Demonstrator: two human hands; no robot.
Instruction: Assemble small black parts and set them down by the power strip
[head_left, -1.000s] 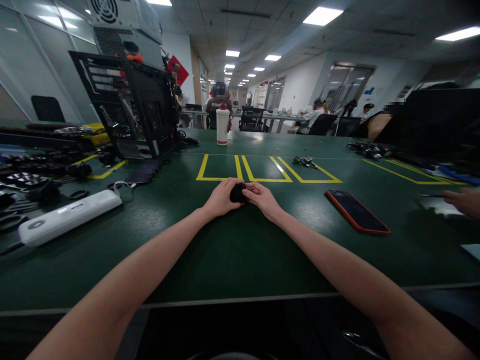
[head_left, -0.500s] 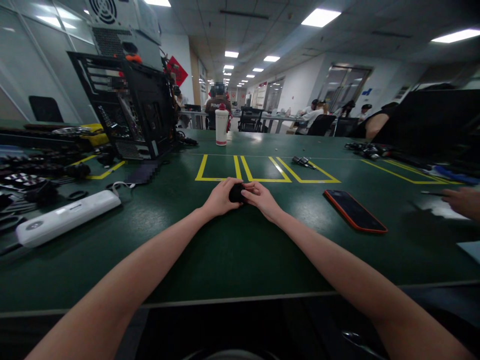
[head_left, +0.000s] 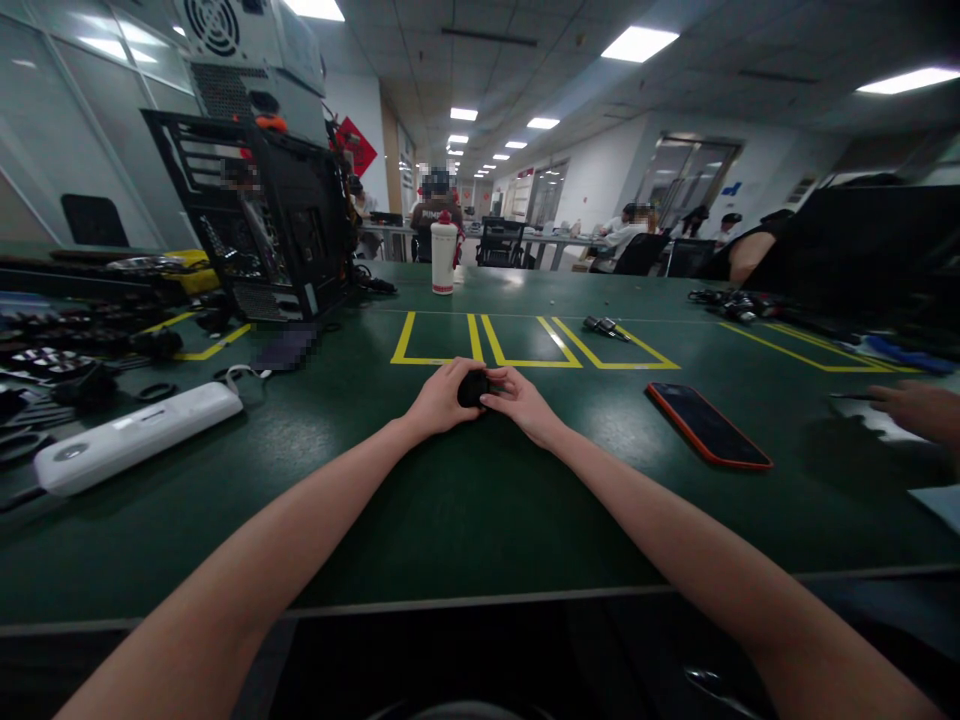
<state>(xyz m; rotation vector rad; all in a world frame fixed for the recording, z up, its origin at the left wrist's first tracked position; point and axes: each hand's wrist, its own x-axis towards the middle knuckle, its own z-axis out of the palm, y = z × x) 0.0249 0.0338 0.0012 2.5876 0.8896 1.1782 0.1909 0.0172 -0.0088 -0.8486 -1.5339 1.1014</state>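
A small, dark rounded object [head_left: 472, 389] sits between my two hands on the green table [head_left: 480, 510], just in front of the yellow tape outlines. Its kind is hard to make out, since fingers cover much of it. My left hand [head_left: 441, 397] curls round its left side. From the right, my right hand [head_left: 517, 397] grips its edge with thumb and fingertips. To the right of my hands lies a phone [head_left: 707, 425] with an orange-red rim, face up.
A white power strip [head_left: 139, 437] and dark clutter [head_left: 75, 375] lie left. Behind stand an open computer case [head_left: 262, 215] and a white bottle [head_left: 443, 258]. Small metal parts [head_left: 606, 328] rest within the tape. Another person's hand [head_left: 919, 408] holds a thin tool at the right.
My hands stay around the dark object, with only a slight shift of the fingers. The other person's hand at the right has moved a little leftward.
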